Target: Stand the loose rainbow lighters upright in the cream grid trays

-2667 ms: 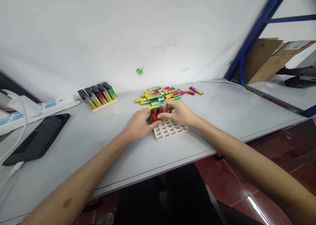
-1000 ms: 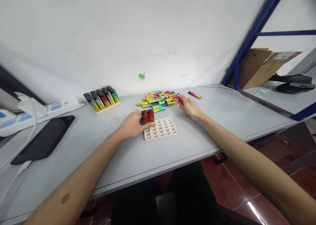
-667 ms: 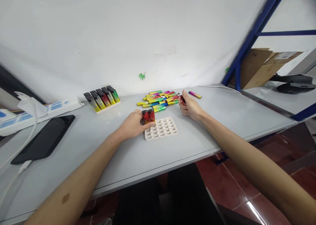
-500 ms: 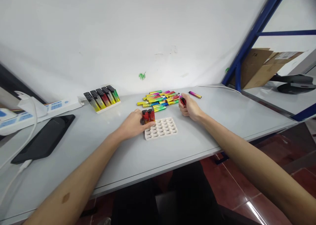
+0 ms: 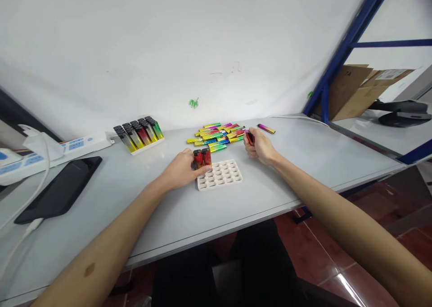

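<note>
My left hand (image 5: 184, 168) is closed around red lighters (image 5: 203, 157) with black tops, held upright over the far left corner of a white tray (image 5: 220, 175). Rows of slots cover the tray; whether the lighters' lower ends sit in them is hidden by my thumb. To the right, my right hand (image 5: 259, 146) is closed on another red lighter (image 5: 250, 138), mostly covered by the fingers. Just beyond both hands lies a loose pile of shiny multicoloured lighters (image 5: 216, 135). One purple and yellow lighter (image 5: 266, 128) lies apart, right of the pile.
A second white tray (image 5: 148, 147) holds several upright lighters (image 5: 138, 131) at the back left. On the left are a black phone (image 5: 59, 189) with a white cable and a power strip (image 5: 76, 146). A blue frame (image 5: 326, 95) and cardboard boxes (image 5: 366, 89) stand at the right.
Almost nothing differs. Both hands keep their places and grips, and the view has shifted very slightly.
</note>
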The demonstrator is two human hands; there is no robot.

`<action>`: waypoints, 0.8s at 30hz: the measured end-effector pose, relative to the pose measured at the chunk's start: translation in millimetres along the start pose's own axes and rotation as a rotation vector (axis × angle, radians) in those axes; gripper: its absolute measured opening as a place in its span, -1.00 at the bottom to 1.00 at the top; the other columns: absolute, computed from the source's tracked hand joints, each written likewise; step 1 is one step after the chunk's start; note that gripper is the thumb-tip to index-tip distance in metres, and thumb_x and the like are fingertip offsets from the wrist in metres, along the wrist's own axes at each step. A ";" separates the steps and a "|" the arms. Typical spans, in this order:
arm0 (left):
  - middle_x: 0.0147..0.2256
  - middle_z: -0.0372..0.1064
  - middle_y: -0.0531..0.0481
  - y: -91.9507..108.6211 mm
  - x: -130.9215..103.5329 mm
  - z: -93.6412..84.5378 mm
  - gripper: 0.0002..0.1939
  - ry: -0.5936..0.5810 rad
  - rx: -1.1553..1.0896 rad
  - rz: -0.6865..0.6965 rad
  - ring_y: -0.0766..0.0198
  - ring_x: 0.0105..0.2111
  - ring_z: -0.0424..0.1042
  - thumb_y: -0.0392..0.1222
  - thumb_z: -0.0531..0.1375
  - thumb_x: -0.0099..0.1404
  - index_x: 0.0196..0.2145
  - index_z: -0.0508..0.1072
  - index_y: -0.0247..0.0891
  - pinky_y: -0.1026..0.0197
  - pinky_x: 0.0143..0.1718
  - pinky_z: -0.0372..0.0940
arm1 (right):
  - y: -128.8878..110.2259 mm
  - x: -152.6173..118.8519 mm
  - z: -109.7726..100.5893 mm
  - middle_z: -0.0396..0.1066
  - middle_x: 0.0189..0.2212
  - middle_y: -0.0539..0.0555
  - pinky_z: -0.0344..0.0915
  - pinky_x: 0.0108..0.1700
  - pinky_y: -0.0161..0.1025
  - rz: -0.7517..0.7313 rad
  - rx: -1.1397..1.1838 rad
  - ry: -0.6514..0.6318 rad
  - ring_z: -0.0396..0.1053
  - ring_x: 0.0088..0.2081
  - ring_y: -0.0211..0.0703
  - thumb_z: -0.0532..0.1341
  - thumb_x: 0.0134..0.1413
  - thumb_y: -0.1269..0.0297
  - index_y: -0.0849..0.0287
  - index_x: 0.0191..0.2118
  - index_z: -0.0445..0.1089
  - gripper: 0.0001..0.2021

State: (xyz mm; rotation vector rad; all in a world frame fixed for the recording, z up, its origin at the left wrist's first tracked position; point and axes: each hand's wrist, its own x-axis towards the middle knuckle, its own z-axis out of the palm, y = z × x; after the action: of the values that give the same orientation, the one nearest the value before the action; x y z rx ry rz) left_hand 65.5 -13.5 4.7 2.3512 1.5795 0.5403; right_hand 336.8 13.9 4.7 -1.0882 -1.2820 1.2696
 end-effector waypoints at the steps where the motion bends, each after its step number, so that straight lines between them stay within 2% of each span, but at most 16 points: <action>1: -0.35 0.36 -0.11 -0.3 0.1 0.3 -0.49 0.006 -0.002 0.001 0.13 -0.38 0.38 0.34 0.18 0.14 -0.45 0.29 -0.21 0.11 -0.41 0.23 | -0.1 0.1 0.3 -0.15 -0.75 -0.17 -0.25 -0.67 -0.37 0.004 0.000 0.013 -0.28 -0.70 -0.39 -0.05 0.27 -0.11 0.10 -0.55 0.08 -0.53; 4: -0.34 0.38 -0.11 -0.5 0.2 1.0 -0.49 0.012 -0.055 -0.004 0.12 -0.38 0.39 0.33 0.20 0.13 -0.40 0.36 -0.22 0.11 -0.39 0.24 | 0.0 0.4 0.8 -0.16 -0.75 -0.17 -0.25 -0.66 -0.37 0.000 -0.012 0.010 -0.29 -0.69 -0.39 -0.03 0.24 -0.17 0.10 -0.55 0.08 -0.50; 8: -0.37 0.42 -0.05 2.1 -1.7 1.1 -0.49 -0.002 -0.199 -0.039 0.13 -0.39 0.40 0.32 0.27 0.05 -0.33 0.43 -0.21 0.13 -0.39 0.24 | 1.5 -0.4 0.6 -0.13 -0.74 -0.15 -0.25 -0.66 -0.37 0.011 -0.048 -0.053 -0.28 -0.69 -0.38 -0.05 0.27 -0.03 0.11 -0.56 0.09 -0.56; 13: -0.33 0.45 -0.05 7.9 -4.9 0.2 -0.50 -0.022 -0.308 -0.028 0.12 -0.32 0.42 0.27 0.32 0.00 -0.30 0.48 -0.20 0.12 -0.31 0.28 | 0.5 -2.9 0.9 -0.11 -0.73 -0.15 -0.24 -0.65 -0.36 -0.059 -0.057 -0.070 -0.27 -0.68 -0.37 -0.07 0.27 0.08 0.10 -0.56 0.08 -0.62; 17: -0.30 0.44 -0.05 10.5 -5.1 0.2 -0.56 -0.028 -0.297 -0.004 0.13 -0.30 0.42 0.23 0.31 0.03 -0.33 0.49 -0.19 0.12 -0.28 0.28 | 0.1 -2.3 2.5 -0.12 -0.72 -0.16 -0.23 -0.63 -0.35 -0.087 -0.084 -0.017 -0.26 -0.67 -0.35 -0.06 0.29 0.00 0.11 -0.47 0.19 -0.61; 21: -0.30 0.42 -0.04 10.8 -4.1 1.0 -0.60 -0.036 -0.252 -0.011 0.15 -0.33 0.41 0.20 0.30 0.06 -0.36 0.45 -0.19 0.13 -0.30 0.26 | 1.8 -1.0 4.3 0.08 -0.63 -0.10 -0.01 -0.55 -0.31 -0.181 -0.217 0.004 0.01 -0.61 -0.31 -0.01 0.27 -0.16 0.13 -0.41 0.25 -0.55; 24: -0.33 0.40 -0.02 11.1 -4.2 1.2 -0.57 -0.050 -0.233 -0.052 0.17 -0.36 0.39 0.23 0.28 0.07 -0.37 0.41 -0.20 0.13 -0.33 0.25 | -0.1 -3.6 5.7 0.28 -0.53 -0.04 0.10 -0.44 -0.29 -0.258 -0.360 -0.018 0.15 -0.50 -0.29 0.14 0.21 -0.12 0.14 -0.43 0.26 -0.59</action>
State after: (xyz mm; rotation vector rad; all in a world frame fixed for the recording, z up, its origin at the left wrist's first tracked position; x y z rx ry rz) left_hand 73.8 -21.5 7.5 2.1298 1.4655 0.6125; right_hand 331.5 9.7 4.9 -1.1153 -1.6493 0.8779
